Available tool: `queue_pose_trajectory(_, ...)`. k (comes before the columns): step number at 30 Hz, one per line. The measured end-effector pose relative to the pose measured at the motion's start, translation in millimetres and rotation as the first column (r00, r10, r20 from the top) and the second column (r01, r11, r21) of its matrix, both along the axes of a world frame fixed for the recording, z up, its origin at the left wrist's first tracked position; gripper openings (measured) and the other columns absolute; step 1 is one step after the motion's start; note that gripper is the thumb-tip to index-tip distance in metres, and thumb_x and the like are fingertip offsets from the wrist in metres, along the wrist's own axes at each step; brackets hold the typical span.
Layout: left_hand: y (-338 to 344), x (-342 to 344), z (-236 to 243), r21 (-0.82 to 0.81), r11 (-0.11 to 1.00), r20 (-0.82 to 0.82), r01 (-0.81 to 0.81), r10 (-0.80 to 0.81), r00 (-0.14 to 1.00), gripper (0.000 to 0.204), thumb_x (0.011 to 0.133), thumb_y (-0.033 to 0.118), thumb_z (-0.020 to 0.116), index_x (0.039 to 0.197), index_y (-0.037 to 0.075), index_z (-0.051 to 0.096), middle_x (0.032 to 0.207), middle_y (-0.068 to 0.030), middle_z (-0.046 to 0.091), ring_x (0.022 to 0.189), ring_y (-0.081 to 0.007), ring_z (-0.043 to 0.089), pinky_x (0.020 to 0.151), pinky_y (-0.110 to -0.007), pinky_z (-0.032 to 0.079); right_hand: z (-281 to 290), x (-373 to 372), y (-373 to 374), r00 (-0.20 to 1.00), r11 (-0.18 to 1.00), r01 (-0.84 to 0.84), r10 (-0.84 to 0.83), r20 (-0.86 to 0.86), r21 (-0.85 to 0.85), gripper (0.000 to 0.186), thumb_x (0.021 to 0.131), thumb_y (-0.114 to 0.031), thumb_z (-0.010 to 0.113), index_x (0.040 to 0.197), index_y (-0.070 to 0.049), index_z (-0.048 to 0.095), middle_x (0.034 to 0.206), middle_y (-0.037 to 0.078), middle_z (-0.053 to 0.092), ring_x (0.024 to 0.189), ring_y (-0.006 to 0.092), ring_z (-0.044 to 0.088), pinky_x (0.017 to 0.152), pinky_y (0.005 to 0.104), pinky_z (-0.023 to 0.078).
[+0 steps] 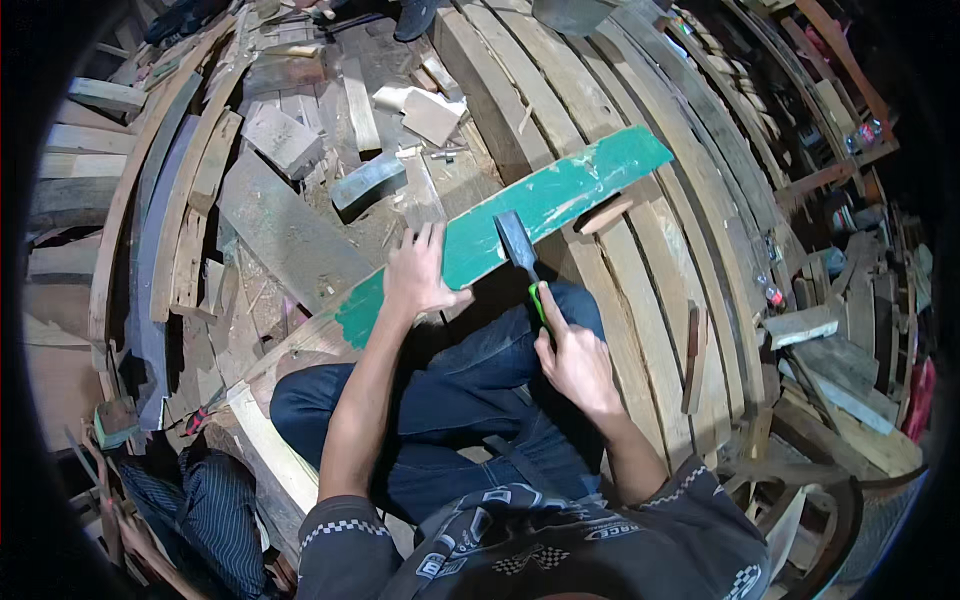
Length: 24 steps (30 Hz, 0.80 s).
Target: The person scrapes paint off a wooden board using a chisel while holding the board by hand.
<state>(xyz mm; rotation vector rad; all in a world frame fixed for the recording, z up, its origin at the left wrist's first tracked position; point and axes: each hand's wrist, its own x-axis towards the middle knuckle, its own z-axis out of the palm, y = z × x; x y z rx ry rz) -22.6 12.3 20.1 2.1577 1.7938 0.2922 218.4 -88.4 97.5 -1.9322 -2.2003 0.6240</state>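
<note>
A long wooden board (590,170) with worn green paint lies slantwise across my lap, its far end raised to the right over the planks. Bare wood shows in scratches and at its lower left end. My left hand (415,275) grips the board across its width, fingers over the far edge and thumb along the near one. In my right hand (575,355) is a chisel (515,240) with a broad flat blade and a green and black handle. Its index finger lies along the handle. The blade rests on or just above the painted face; contact cannot be made out.
Long thick planks (640,300) run along my right side, with a brown wooden-handled tool (693,360) on them. Offcuts and blocks (285,140) litter the floor ahead. Stacked timber (85,165) stands at the left. Another person's striped trousers (225,510) show at the lower left.
</note>
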Motion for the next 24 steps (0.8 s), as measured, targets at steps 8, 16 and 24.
queue_pose_trajectory(8,-1,-34,-3,-0.007,1.000,0.057,-0.025,0.026,0.998,0.113,0.050,0.059,0.084,0.139,0.000,0.048,0.135,-0.0187,0.056,0.120,-0.0368,0.056,0.096,-0.049,0.052,4,-26,15,1.000,0.998,-0.023,0.022,-0.009,-0.058,0.069,0.092,-0.024,0.058,0.156,-0.021,0.035,0.078,0.027,0.068,0.070,0.0467,0.067,0.066,0.0563,0.055)
queue_pose_trajectory(16,11,10,-20,0.160,0.984,0.025,0.082,-0.087,0.996,0.122,0.046,0.061,0.089,0.140,-0.003,0.044,0.131,-0.0195,0.057,0.115,-0.0369,0.060,0.086,-0.049,0.054,-5,-1,-9,0.999,0.999,0.043,-0.043,0.003,0.019,0.070,0.095,-0.019,0.054,0.159,-0.028,0.028,0.082,0.033,0.066,0.073,0.0523,0.063,0.067,0.0609,0.049)
queue_pose_trajectory(24,7,-3,-42,0.112,0.994,0.086,0.006,-0.015,0.996,0.131,0.040,0.061,0.091,0.144,-0.001,0.040,0.142,-0.0207,0.049,0.130,-0.0400,0.050,0.105,-0.053,0.043,-22,7,-5,0.999,0.999,-0.049,0.049,-0.011,-0.007,0.070,0.096,-0.015,0.053,0.159,-0.032,0.027,0.101,0.036,0.065,0.083,0.0532,0.062,0.075,0.0576,0.048)
